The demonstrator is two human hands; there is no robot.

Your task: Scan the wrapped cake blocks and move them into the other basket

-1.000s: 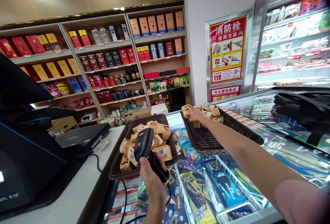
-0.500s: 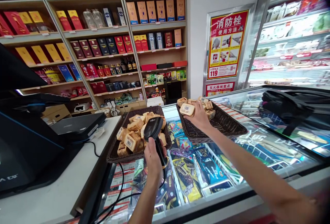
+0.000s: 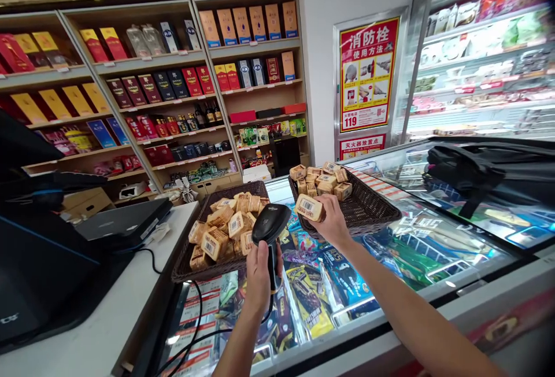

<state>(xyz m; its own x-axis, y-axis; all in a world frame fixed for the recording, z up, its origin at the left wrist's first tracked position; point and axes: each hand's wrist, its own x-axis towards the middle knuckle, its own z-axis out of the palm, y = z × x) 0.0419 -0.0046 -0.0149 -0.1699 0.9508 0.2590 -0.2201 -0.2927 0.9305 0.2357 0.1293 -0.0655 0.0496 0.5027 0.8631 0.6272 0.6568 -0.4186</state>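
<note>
My left hand is wrapped round the grip of a black barcode scanner, whose head points up and to the right. Between finger and thumb my right hand holds a small tan wrapped block, its white barcode label facing me. This block is just right of the scanner's head, over the near left edge of the right wicker basket. Several similar blocks lie at that basket's far left end. The left wicker basket is heaped with more of them.
Both baskets rest on a glass-topped freezer holding packaged ice creams. On the left is a white counter with a black checkout machine. A black bag lies at the right. The scanner's cable trails across the freezer's left side.
My right hand has brought the block down and toward me, out from above the right basket's pile. The scanner has turned its head toward the block. The camera view has shifted slightly right.
</note>
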